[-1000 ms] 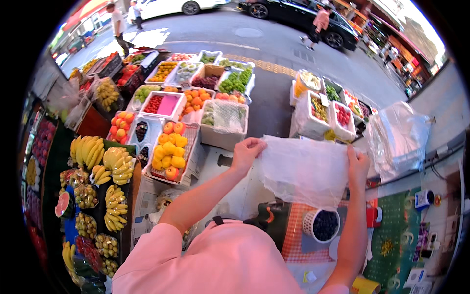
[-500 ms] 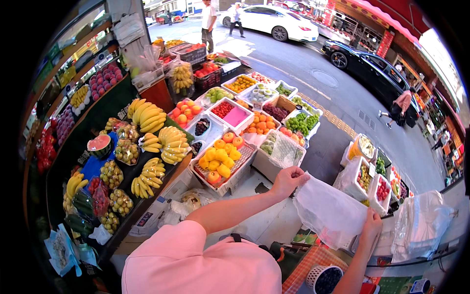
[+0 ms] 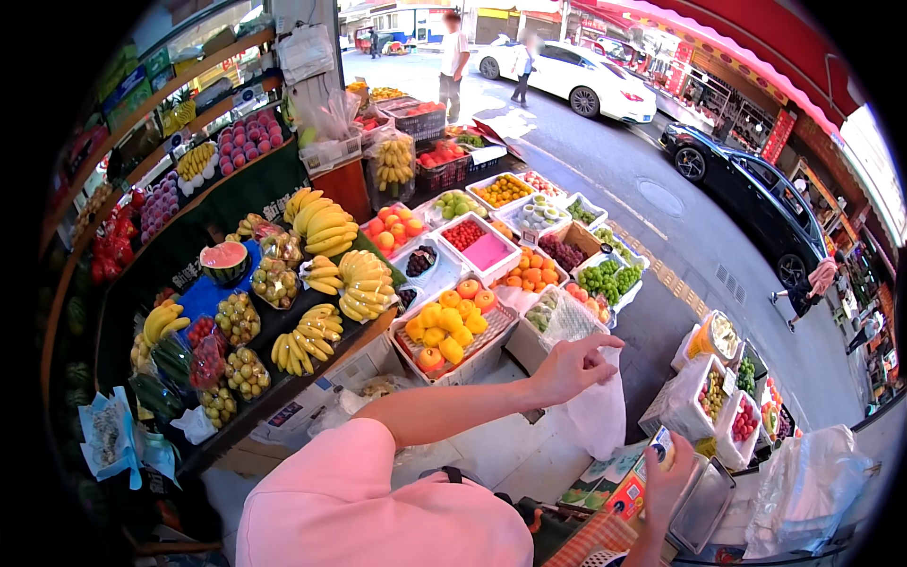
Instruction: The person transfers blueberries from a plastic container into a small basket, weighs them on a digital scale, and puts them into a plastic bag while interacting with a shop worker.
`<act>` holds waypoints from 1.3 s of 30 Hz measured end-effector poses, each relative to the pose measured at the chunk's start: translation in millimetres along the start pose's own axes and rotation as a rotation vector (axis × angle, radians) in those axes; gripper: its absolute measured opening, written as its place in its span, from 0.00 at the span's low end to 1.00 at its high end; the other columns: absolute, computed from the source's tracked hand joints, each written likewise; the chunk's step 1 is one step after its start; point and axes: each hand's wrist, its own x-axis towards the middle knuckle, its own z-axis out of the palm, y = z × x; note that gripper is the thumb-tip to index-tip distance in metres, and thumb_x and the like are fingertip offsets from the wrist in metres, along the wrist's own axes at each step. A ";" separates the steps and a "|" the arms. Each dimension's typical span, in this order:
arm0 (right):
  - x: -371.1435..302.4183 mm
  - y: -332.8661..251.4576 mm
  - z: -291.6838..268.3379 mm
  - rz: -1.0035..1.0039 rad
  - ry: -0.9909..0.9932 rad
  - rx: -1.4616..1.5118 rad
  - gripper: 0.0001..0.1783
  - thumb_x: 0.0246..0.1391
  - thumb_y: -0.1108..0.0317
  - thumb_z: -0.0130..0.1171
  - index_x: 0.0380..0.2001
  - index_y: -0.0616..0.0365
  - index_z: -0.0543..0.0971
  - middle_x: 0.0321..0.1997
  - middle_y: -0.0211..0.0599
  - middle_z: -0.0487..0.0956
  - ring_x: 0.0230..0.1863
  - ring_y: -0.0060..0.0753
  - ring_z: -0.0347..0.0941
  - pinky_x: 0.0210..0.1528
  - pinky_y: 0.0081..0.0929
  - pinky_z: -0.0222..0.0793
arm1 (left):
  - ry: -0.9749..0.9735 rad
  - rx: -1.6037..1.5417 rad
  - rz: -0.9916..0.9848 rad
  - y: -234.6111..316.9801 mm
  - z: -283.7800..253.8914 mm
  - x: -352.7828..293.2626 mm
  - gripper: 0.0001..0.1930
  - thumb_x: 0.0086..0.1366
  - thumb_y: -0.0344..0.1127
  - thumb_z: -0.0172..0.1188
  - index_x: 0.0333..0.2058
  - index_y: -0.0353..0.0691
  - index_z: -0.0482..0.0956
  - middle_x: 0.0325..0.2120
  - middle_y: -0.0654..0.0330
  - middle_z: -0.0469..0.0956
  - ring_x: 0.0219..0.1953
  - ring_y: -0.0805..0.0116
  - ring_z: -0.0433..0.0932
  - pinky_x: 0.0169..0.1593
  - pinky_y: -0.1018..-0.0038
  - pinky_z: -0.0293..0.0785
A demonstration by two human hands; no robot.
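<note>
My left hand (image 3: 573,370) is closed in a pinch on a thin white plastic bag (image 3: 601,416), which hangs down below it in front of a crate with a mesh-like cover. Lower and to the right is my right hand (image 3: 667,477), off the bag, with its fingers bent but apart. Just behind its fingertips stands a small card with blue and yellow on it (image 3: 661,448); whether they touch I cannot tell. Beside that hand lies a metal tray (image 3: 705,506), and a red-and-orange printed sign (image 3: 627,494) stands on its other side.
Yellow and orange fruit fills a white crate (image 3: 452,326) ahead. Bananas (image 3: 367,285) and a cut watermelon (image 3: 225,261) lie on the left stand. Stacked clear bags (image 3: 803,491) hang at right, near fruit crates (image 3: 710,387). Beyond are parked cars (image 3: 586,77) and people (image 3: 453,61).
My right hand has let go of the bag and moved down and left. The bag, stretched between both hands before, now hangs from my left hand. The view has shifted, revealing the metal tray.
</note>
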 end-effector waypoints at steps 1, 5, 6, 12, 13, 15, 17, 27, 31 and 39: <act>-1.6 -10.9 8.9 -0.039 -0.022 0.033 0.31 0.40 0.70 0.71 0.51 0.64 0.74 0.52 0.44 0.73 0.54 0.44 0.69 0.60 0.36 0.62 | -0.024 0.001 0.013 -2.5 -1.7 0.1 0.15 0.63 0.30 0.61 0.49 0.38 0.76 0.26 0.63 0.81 0.29 0.81 0.78 0.36 0.81 0.75; 0.6 -40.0 42.4 -0.127 -0.086 0.146 0.35 0.34 0.69 0.74 0.50 0.63 0.74 0.52 0.45 0.72 0.55 0.45 0.68 0.60 0.35 0.62 | -0.080 0.052 0.082 0.2 -6.3 -0.6 0.13 0.63 0.30 0.59 0.47 0.38 0.79 0.27 0.61 0.81 0.28 0.78 0.79 0.34 0.79 0.77; 2.3 -48.2 48.0 -0.134 -0.103 0.174 0.35 0.34 0.69 0.74 0.50 0.64 0.74 0.52 0.45 0.72 0.55 0.45 0.68 0.59 0.35 0.63 | -0.071 0.055 0.083 2.5 -8.2 -2.6 0.12 0.63 0.30 0.59 0.46 0.37 0.79 0.27 0.61 0.81 0.28 0.78 0.79 0.34 0.79 0.77; 14.1 -51.8 73.5 -0.121 -0.026 0.254 0.06 0.46 0.77 0.63 0.30 0.63 0.80 0.39 0.41 0.78 0.43 0.41 0.74 0.48 0.33 0.69 | 0.001 0.013 0.091 17.6 -25.4 -9.3 0.09 0.64 0.30 0.59 0.42 0.35 0.81 0.27 0.61 0.81 0.29 0.79 0.79 0.34 0.80 0.76; 16.0 -53.6 74.4 -0.119 -0.016 0.276 0.06 0.46 0.77 0.63 0.30 0.63 0.80 0.38 0.42 0.78 0.42 0.42 0.74 0.48 0.34 0.69 | 0.019 0.019 0.079 19.1 -29.6 -10.0 0.09 0.64 0.30 0.59 0.41 0.35 0.81 0.27 0.62 0.81 0.29 0.79 0.79 0.35 0.80 0.76; 17.7 -58.6 74.5 -0.134 -0.010 0.290 0.07 0.46 0.76 0.63 0.31 0.63 0.79 0.38 0.42 0.78 0.41 0.42 0.75 0.47 0.34 0.69 | 0.052 0.020 0.046 16.8 -35.1 -12.0 0.09 0.64 0.30 0.59 0.41 0.36 0.81 0.27 0.62 0.81 0.30 0.79 0.79 0.36 0.81 0.75; 20.4 -69.2 74.4 -0.178 -0.010 0.282 0.08 0.46 0.76 0.63 0.33 0.64 0.79 0.37 0.43 0.78 0.41 0.42 0.75 0.47 0.33 0.70 | 0.049 0.063 0.054 12.2 -40.3 -12.9 0.09 0.65 0.30 0.59 0.42 0.35 0.81 0.29 0.61 0.82 0.31 0.78 0.79 0.37 0.79 0.75; 31.0 -87.2 80.1 -0.201 -0.211 0.202 0.17 0.48 0.71 0.65 0.42 0.65 0.78 0.35 0.42 0.79 0.36 0.35 0.76 0.41 0.29 0.71 | 0.008 0.220 0.119 5.5 -54.4 -27.3 0.11 0.63 0.26 0.56 0.43 0.36 0.81 0.35 0.57 0.82 0.35 0.71 0.80 0.43 0.74 0.75; 58.3 -103.9 66.9 -0.026 -0.194 0.290 0.22 0.50 0.72 0.63 0.49 0.67 0.75 0.28 0.38 0.79 0.29 0.27 0.75 0.36 0.26 0.72 | 0.031 0.187 0.116 0.1 -51.5 -29.3 0.09 0.61 0.25 0.56 0.39 0.36 0.82 0.33 0.55 0.82 0.37 0.67 0.81 0.43 0.73 0.75; 236.4 -255.1 -62.2 -0.491 -0.036 -0.053 0.38 0.52 0.65 0.60 0.67 0.49 0.61 0.26 0.40 0.78 0.28 0.35 0.77 0.34 0.34 0.71 | -0.060 0.288 0.040 -11.2 -43.6 -27.0 0.09 0.59 0.23 0.56 0.37 0.36 0.82 0.33 0.55 0.81 0.38 0.65 0.80 0.44 0.71 0.74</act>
